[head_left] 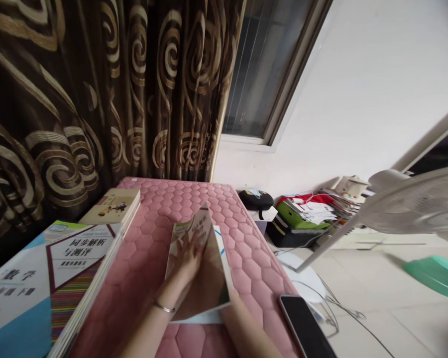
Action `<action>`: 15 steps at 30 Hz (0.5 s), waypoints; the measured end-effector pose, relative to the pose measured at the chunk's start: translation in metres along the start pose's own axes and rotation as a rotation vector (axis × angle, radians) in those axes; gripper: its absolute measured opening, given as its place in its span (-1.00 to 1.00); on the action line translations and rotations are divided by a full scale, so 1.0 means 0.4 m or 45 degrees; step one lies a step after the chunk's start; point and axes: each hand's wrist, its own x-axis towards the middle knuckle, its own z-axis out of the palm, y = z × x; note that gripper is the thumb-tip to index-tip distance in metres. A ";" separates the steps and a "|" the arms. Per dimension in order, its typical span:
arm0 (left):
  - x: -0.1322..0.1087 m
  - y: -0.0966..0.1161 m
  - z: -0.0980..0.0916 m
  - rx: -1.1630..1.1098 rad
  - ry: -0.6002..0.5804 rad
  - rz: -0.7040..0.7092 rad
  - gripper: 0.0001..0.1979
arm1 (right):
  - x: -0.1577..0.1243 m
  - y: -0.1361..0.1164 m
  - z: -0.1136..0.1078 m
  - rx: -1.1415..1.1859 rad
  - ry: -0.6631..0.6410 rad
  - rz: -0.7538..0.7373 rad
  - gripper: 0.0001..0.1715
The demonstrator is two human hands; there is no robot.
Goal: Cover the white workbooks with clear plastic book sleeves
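Under the spread left hand [184, 261], a glossy booklet [209, 283] is pressed, ungripped. Beside it, the right forearm [244, 330] is seen, its grip hidden.

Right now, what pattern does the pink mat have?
Quilted hexagons on the mat, best in the head view.

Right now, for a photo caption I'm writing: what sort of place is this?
Likely a home bedroom: a pink quilted hexagon-stitched mattress, a brown curtain with gold swirls, and a white electric fan.

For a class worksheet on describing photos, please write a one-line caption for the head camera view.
A left hand holds a half-open booklet on a pink quilted mat, beside stacked maths workbooks.
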 end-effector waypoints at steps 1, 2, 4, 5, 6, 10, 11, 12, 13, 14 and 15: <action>-0.006 0.009 -0.002 0.032 -0.025 -0.027 -0.41 | -0.003 -0.008 -0.045 -0.050 -0.054 -0.037 -0.66; -0.013 0.017 0.000 0.076 -0.044 -0.047 -0.42 | -0.009 -0.016 -0.093 -0.256 -0.464 -0.159 -0.60; -0.027 0.033 0.010 0.190 -0.058 -0.055 -0.42 | -0.030 -0.031 -0.186 -0.467 -0.983 -0.310 -0.47; -0.032 0.040 0.017 0.238 -0.051 -0.046 -0.42 | -0.043 -0.038 -0.225 -0.361 -0.886 -0.300 -0.36; -0.036 0.046 0.024 0.274 -0.038 -0.041 -0.43 | -0.055 -0.042 -0.255 -0.114 -0.690 -0.164 -0.35; -0.037 0.065 0.043 0.323 0.005 -0.049 -0.42 | -0.087 -0.061 -0.291 0.437 -0.096 0.339 -0.45; -0.036 0.069 0.042 0.316 0.007 -0.054 -0.42 | -0.088 -0.068 -0.284 0.428 -0.024 0.396 -0.49; -0.034 0.072 0.039 0.301 0.005 -0.057 -0.42 | -0.088 -0.077 -0.276 0.382 0.044 0.433 -0.54; -0.033 0.072 0.033 0.280 0.004 -0.059 -0.42 | -0.087 -0.086 -0.268 0.310 0.108 0.459 -0.60; -0.031 0.068 0.024 0.258 0.007 -0.057 -0.43 | -0.086 -0.095 -0.261 0.215 0.169 0.481 -0.66; -0.029 0.059 0.010 0.239 0.015 -0.053 -0.44 | -0.085 -0.103 -0.257 0.106 0.218 0.499 -0.71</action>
